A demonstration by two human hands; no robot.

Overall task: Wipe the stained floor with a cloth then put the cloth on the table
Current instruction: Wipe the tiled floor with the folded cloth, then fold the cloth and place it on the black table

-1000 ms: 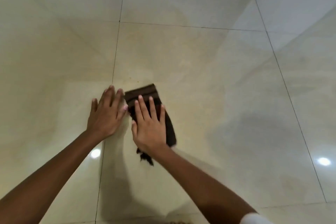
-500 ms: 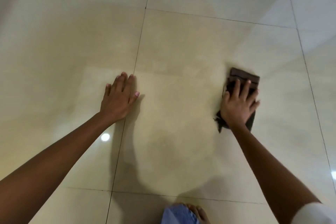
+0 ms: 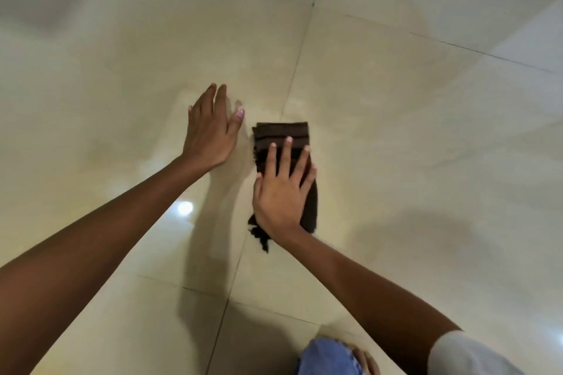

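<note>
**Q.** Here, how should the cloth be expected to handle?

**A.** As a soft, light, limp textile. It is a dark brown folded pad with a frayed fringe at its near end. It will probably slide easily on the glossy floor and sag or unfold when lifted. A pinch through all folded layers at one long side should keep it together.

**Q.** Where does it lie?

**A.** On the floor, across a tile joint; no edge of the floor is in view. The right hand lies flat on its near half with fingers straight and spread, pressing down, not gripping. The striped far end projects beyond the fingertips.

**Q.** And the other hand?

**A.** The left hand rests palm down on the tile, fingers extended, just left of the cloth and apart from it. It holds nothing.
</note>
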